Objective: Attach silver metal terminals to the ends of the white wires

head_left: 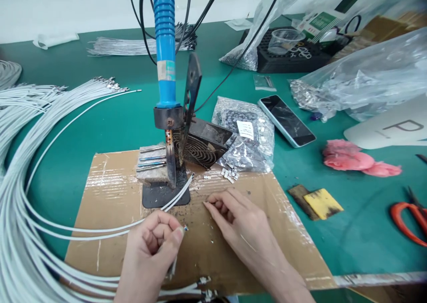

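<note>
My left hand is closed in a pinch on a white cable, whose small end with a bit of blue shows just past the thumb. Most of that cable is hidden by the fingers. To its right, my right hand has thumb and forefinger pressed together above the cardboard; anything between them is too small to make out. A soldering iron with a blue handle stands clamped, tip down, in a black stand beyond both hands. Two more white cable ends lie across the stand's base.
Many white cables curve along the left. Small metal connectors lie by a plastic bag. Behind the iron sits a black fan. Rightward are a phone, a yellow sponge, pink cloth and orange-handled scissors.
</note>
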`<action>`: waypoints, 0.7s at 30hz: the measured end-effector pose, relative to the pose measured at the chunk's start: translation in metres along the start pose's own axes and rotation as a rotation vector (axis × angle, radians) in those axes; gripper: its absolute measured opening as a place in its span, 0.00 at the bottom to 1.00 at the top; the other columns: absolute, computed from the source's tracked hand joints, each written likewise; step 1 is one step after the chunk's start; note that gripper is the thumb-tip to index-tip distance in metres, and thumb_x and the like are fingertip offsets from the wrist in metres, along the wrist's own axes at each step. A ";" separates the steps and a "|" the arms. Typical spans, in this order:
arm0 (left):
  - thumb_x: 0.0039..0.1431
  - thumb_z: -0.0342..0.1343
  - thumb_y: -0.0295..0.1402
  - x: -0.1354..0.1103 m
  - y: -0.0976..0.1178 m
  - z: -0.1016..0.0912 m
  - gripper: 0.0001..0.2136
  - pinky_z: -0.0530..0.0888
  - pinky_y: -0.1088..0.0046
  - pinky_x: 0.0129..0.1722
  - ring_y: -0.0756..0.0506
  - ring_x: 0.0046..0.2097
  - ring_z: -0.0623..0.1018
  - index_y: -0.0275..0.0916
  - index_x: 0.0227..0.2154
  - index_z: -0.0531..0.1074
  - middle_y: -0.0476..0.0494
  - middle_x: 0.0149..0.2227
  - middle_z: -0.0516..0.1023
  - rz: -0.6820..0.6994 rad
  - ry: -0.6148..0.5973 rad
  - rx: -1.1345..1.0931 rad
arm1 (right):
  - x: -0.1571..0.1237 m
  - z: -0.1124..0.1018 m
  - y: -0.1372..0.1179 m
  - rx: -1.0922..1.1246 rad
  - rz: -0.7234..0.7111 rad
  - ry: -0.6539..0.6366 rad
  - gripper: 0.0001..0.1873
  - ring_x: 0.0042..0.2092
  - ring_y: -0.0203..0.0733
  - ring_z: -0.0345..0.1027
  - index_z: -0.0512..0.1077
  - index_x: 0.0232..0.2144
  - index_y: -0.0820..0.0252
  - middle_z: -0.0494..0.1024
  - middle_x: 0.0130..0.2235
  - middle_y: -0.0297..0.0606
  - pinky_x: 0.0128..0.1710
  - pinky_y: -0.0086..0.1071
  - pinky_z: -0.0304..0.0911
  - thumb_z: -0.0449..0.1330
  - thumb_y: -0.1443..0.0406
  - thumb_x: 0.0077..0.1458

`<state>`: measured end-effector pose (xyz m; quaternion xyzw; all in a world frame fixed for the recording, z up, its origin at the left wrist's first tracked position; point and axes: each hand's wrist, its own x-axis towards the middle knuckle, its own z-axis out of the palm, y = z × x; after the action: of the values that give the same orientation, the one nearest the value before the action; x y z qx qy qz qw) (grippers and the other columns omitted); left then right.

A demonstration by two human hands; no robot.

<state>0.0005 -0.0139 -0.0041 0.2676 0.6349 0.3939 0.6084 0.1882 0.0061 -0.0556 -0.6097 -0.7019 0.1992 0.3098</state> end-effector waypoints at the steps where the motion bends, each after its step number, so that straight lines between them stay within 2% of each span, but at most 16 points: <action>1: 0.42 0.76 0.42 0.000 -0.001 0.001 0.18 0.52 0.82 0.21 0.57 0.19 0.58 0.35 0.22 0.75 0.58 0.14 0.64 0.005 0.000 0.003 | -0.001 0.002 0.000 -0.004 -0.016 0.010 0.09 0.31 0.44 0.72 0.75 0.32 0.58 0.78 0.31 0.39 0.32 0.35 0.68 0.58 0.66 0.65; 5: 0.43 0.75 0.42 -0.001 0.000 0.002 0.17 0.53 0.82 0.21 0.57 0.19 0.58 0.35 0.22 0.75 0.58 0.14 0.64 0.015 0.001 0.014 | -0.009 0.002 -0.001 -0.014 -0.032 0.082 0.10 0.33 0.45 0.75 0.74 0.34 0.58 0.79 0.32 0.40 0.34 0.36 0.71 0.55 0.64 0.68; 7: 0.43 0.75 0.41 -0.002 0.002 0.002 0.17 0.53 0.82 0.21 0.57 0.19 0.58 0.36 0.22 0.75 0.58 0.14 0.65 0.030 0.007 0.026 | -0.013 0.000 -0.004 0.081 0.076 0.095 0.09 0.29 0.41 0.76 0.74 0.36 0.57 0.80 0.30 0.37 0.31 0.32 0.72 0.56 0.63 0.68; 11: 0.44 0.74 0.41 -0.004 0.003 0.003 0.16 0.54 0.82 0.21 0.56 0.19 0.59 0.35 0.22 0.75 0.57 0.14 0.66 0.041 0.015 0.038 | -0.021 -0.004 -0.021 0.449 0.378 0.038 0.11 0.23 0.36 0.74 0.77 0.35 0.56 0.79 0.25 0.32 0.24 0.25 0.70 0.60 0.57 0.66; 15: 0.43 0.75 0.42 -0.006 0.003 0.003 0.17 0.56 0.82 0.21 0.56 0.18 0.61 0.36 0.22 0.75 0.56 0.14 0.68 0.056 0.030 0.045 | -0.022 -0.004 -0.048 0.773 0.555 -0.004 0.15 0.21 0.34 0.68 0.82 0.27 0.58 0.75 0.23 0.33 0.20 0.23 0.65 0.69 0.53 0.56; 18: 0.42 0.76 0.42 -0.007 0.003 0.003 0.17 0.57 0.82 0.21 0.56 0.18 0.63 0.36 0.21 0.76 0.55 0.14 0.69 0.055 0.043 0.040 | -0.020 -0.003 -0.062 0.950 0.731 -0.039 0.18 0.19 0.32 0.66 0.82 0.25 0.59 0.74 0.20 0.32 0.18 0.22 0.65 0.74 0.50 0.49; 21: 0.42 0.76 0.42 -0.007 0.002 0.003 0.17 0.58 0.82 0.21 0.55 0.19 0.62 0.36 0.21 0.76 0.55 0.14 0.68 0.068 0.041 0.032 | -0.018 -0.002 -0.062 1.019 0.768 -0.026 0.18 0.20 0.32 0.69 0.82 0.26 0.60 0.76 0.21 0.33 0.19 0.20 0.68 0.76 0.51 0.47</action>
<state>0.0035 -0.0181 0.0015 0.2904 0.6441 0.4097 0.5771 0.1454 -0.0223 -0.0169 -0.5915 -0.2545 0.6121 0.4590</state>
